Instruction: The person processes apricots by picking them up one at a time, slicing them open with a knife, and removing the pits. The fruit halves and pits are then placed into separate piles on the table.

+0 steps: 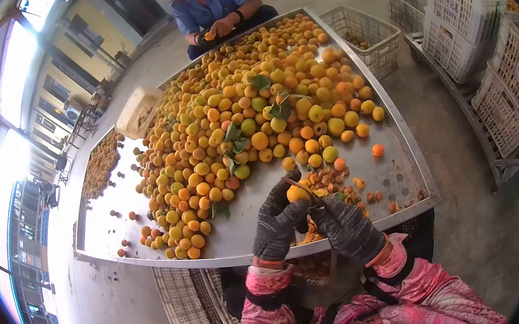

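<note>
From where I watch, the fruit (297, 193), orange-yellow, sits in the grip of the left hand (273, 224), over the near edge of the metal table (250, 222). The right hand (347, 229) is drawn in close beside it, its fingers closed on what looks like a thin dark tool (315, 199), though the gloves hide most of it from me. Both gloves are dark gray, below them pink patterned sleeves (270, 314). Just beyond the hands I see split pieces (332, 179) on the metal, and past those a broad heap (215, 112) of yellow, orange and greenish fruits with a few leaves (260, 82) on it. At the table's left side are a pale tub (137, 112) and a patch of smaller brown pieces (101, 164). Across from me a person (213, 7) in a blue shirt holds something orange. On the floor I have a crate (381, 52) right of the table, and farther right, stacked crates (457, 11) on a low cart (460, 100).
</note>
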Available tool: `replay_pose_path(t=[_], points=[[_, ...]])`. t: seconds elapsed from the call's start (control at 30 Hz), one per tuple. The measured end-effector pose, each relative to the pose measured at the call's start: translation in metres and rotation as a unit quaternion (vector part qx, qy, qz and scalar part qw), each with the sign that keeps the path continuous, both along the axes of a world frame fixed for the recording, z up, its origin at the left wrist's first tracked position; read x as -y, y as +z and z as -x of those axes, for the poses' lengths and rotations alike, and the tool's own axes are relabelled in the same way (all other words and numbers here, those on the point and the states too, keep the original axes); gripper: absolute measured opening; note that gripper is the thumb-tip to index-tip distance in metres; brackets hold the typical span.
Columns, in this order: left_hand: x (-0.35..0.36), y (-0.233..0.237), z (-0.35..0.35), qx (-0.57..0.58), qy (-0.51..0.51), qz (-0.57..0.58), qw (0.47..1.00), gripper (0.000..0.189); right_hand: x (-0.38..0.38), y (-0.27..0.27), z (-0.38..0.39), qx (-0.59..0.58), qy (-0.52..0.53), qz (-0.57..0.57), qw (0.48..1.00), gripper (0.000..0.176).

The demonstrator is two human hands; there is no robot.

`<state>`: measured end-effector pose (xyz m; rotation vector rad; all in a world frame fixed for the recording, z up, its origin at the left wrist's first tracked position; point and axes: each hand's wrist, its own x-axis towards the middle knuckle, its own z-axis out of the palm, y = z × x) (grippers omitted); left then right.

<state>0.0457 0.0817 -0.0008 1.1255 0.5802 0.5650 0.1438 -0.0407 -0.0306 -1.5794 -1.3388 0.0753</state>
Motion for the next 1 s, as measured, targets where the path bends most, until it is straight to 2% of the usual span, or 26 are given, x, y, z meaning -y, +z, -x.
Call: replay_pose_path(t=[0.07, 0.1, 0.13, 0.17, 0.2, 0.27, 0.3, 0.37, 0.4, 0.47, 0.5, 0.53, 0.57, 0.6, 0.63, 0.67, 0.7, 0.73, 0.77, 0.8, 0.83, 0.87, 0.93, 1.0], points=[[-0.006, 0.009, 0.009, -0.054, -0.057, -0.042, 0.996, 0.041, 0.002, 0.003, -0.011, 0.152, 0.052, -0.026, 0.987, 0.028], [-0.001, 0.012, 0.01, -0.054, -0.057, -0.042, 0.996, 0.041, 0.001, 0.008, -0.007, 0.153, 0.052, -0.027, 0.987, 0.028], [0.008, 0.014, 0.01, -0.047, -0.008, -0.016, 0.999, 0.04, -0.001, 0.015, 0.0, -0.045, 0.056, 0.023, 0.997, 0.026], [0.017, 0.013, 0.006, -0.039, 0.041, 0.01, 0.998, 0.038, -0.002, 0.019, 0.006, -0.241, 0.058, 0.072, 0.966, 0.025], [0.028, -0.002, -0.007, 0.04, 0.107, 0.022, 0.993, 0.041, -0.002, 0.013, 0.012, -0.239, 0.059, 0.072, 0.966, 0.025], [0.034, -0.005, -0.008, 0.034, 0.116, 0.01, 0.993, 0.043, -0.002, -0.006, 0.027, -0.215, 0.03, 0.005, 0.976, 0.027], [0.036, -0.006, -0.007, 0.027, 0.125, 0.0, 0.992, 0.044, 0.0, -0.005, 0.025, -0.213, 0.03, 0.006, 0.977, 0.027], [0.031, -0.002, 0.002, 0.001, 0.088, 0.012, 0.996, 0.041, 0.008, -0.003, 0.018, 0.049, 0.006, -0.034, 0.998, 0.029], [0.026, 0.001, 0.008, -0.025, 0.05, 0.022, 0.998, 0.038, 0.012, -0.006, 0.013, 0.048, 0.005, -0.033, 0.998, 0.029], [0.022, 0.009, 0.013, -0.049, 0.012, 0.03, 0.998, 0.034, 0.017, -0.011, 0.001, 0.217, 0.015, -0.009, 0.976, 0.031], [0.023, 0.015, 0.013, -0.028, 0.009, -0.019, 0.999, 0.033, 0.017, -0.007, 0.0, 0.216, 0.014, -0.008, 0.976, 0.031], [0.025, 0.018, 0.014, -0.007, 0.006, -0.067, 0.998, 0.033, 0.018, 0.003, -0.002, 0.037, 0.081, 0.048, 0.995, 0.028], [0.027, 0.019, 0.015, -0.007, 0.007, -0.067, 0.998, 0.033, 0.018, 0.01, -0.002, -0.144, 0.145, 0.1, 0.974, 0.025], [0.03, 0.018, 0.016, 0.007, 0.027, -0.066, 0.997, 0.032, 0.017, 0.017, 0.003, -0.143, 0.146, 0.1, 0.974, 0.025], [0.034, 0.017, 0.016, 0.02, 0.045, -0.064, 0.997, 0.032, 0.013, 0.023, 0.011, -0.277, 0.152, 0.086, 0.945, 0.028], [0.044, 0.011, 0.009, 0.029, 0.106, -0.051, 0.993, 0.029, 0.012, 0.025, 0.016, -0.405, 0.154, 0.07, 0.898, 0.031], [0.049, 0.007, 0.007, 0.029, 0.107, -0.05, 0.993, 0.029, 0.013, 0.018, 0.018, -0.405, 0.155, 0.072, 0.898, 0.031], [0.052, 0.004, 0.005, 0.008, 0.126, -0.079, 0.989, 0.031, 0.013, 0.006, 0.02, -0.093, 0.081, 0.018, 0.992, 0.029], [0.053, 0.001, 0.005, -0.014, 0.143, -0.108, 0.984, 0.036, 0.013, -0.001, 0.021, 0.228, -0.003, -0.039, 0.973, 0.027], [0.05, 0.0, 0.006, -0.017, 0.127, -0.142, 0.982, 0.037, 0.014, 0.002, 0.022, 0.227, -0.004, -0.036, 0.973, 0.027], [0.05, 0.002, 0.008, -0.017, 0.126, -0.14, 0.982, 0.037, 0.014, 0.009, 0.023, 0.051, 0.016, -0.019, 0.998, 0.027], [0.051, 0.008, 0.009, -0.036, 0.102, -0.115, 0.987, 0.038, 0.013, 0.014, 0.023, -0.126, 0.036, -0.004, 0.991, 0.027], [0.045, 0.018, 0.013, -0.055, 0.077, -0.092, 0.991, 0.038, 0.014, 0.013, 0.017, -0.148, 0.064, 0.02, 0.987, 0.028], [0.036, 0.023, 0.024, -0.064, -0.008, -0.033, 0.997, 0.028, 0.02, 0.006, 0.005, -0.174, 0.09, 0.047, 0.979, 0.029]])
